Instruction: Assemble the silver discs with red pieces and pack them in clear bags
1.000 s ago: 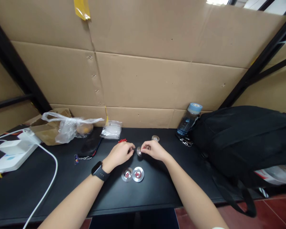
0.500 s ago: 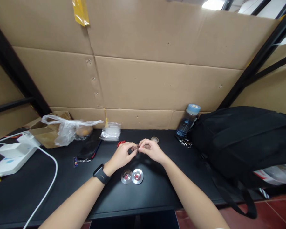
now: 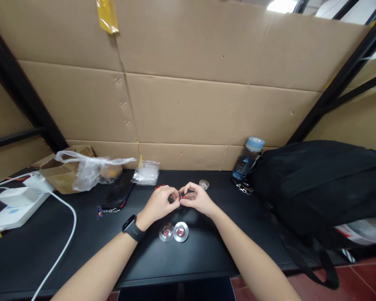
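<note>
My left hand (image 3: 161, 204), with a dark watch on its wrist, and my right hand (image 3: 198, 198) meet above the black table. Both pinch a small, thin piece (image 3: 181, 196) with red and a pale edge showing; its kind is too small to make out. Just below them lie two round silvery discs with red centres, the left disc (image 3: 166, 237) touching or nearly touching the right disc (image 3: 181, 238). Something red (image 3: 159, 187) shows behind my left hand, mostly hidden. Behind my right hand sits a roll of clear tape (image 3: 204, 184).
A black backpack (image 3: 319, 188) and a blue-lidded bottle (image 3: 248, 159) stand at right. Toward the left are a clear packet (image 3: 146, 173), a dark phone or pouch (image 3: 117, 195), a plastic bag (image 3: 90, 171) and a white power strip (image 3: 17, 213) with a cable. Cardboard (image 3: 188, 113) walls the back.
The thin piece between my fingertips has turned, and more red shows on it now. My right fingers have shifted slightly left and spread a little. The discs have stayed put.
</note>
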The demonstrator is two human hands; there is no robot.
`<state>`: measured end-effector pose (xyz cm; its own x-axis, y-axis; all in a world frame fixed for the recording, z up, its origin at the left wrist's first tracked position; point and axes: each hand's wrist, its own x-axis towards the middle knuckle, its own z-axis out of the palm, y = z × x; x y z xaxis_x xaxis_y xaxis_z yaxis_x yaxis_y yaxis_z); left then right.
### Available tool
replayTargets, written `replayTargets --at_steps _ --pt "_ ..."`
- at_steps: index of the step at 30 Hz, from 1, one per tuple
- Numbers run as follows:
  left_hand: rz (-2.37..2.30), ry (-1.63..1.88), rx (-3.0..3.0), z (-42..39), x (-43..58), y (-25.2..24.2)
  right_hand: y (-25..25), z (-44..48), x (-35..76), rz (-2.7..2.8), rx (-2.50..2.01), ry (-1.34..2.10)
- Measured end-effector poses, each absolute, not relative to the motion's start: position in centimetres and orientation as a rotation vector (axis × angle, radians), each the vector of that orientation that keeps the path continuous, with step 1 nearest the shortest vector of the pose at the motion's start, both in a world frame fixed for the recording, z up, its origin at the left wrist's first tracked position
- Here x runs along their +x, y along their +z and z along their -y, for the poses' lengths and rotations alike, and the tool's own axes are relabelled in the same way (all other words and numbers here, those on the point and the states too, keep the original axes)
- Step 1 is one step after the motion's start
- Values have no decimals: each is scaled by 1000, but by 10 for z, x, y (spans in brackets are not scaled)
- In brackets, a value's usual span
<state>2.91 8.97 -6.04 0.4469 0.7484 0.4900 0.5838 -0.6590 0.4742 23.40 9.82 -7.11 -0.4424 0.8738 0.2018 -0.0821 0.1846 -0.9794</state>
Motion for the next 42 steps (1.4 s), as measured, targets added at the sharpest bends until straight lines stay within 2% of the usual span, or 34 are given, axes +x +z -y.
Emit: replayTargets --at_steps 3,7,10,13,16,19,23,26,33,42 --pt "-1366 959 2485 -99 13 -56 -69 -105 243 1663 -844 1201" --pt "-1674 824 2413 -116 -18 -53 -63 -116 269 1792 -1056 729" --pt "-1699 723 2425 -123 -35 -55 -62 -125 288 1822 -1301 434" --pt "-1658 650 2443 -126 -40 -60 -68 -131 298 1868 -1532 300" --pt "-1590 768 2512 -126 -36 -62 -75 -135 302 1933 -1663 248" --pt "-1336 868 2523 -118 -25 -57 -79 -136 303 1961 -1715 210" --pt "-696 548 2387 -93 3 -49 -80 -137 307 1966 -1731 213" --pt "-460 344 2363 -74 24 -49 -80 -138 310 1997 -1707 262" --pt "-527 342 2456 -70 35 -57 -80 -138 314 2036 -1670 269" --pt "-979 505 2635 -73 35 -62 -74 -136 315 2025 -1628 293"
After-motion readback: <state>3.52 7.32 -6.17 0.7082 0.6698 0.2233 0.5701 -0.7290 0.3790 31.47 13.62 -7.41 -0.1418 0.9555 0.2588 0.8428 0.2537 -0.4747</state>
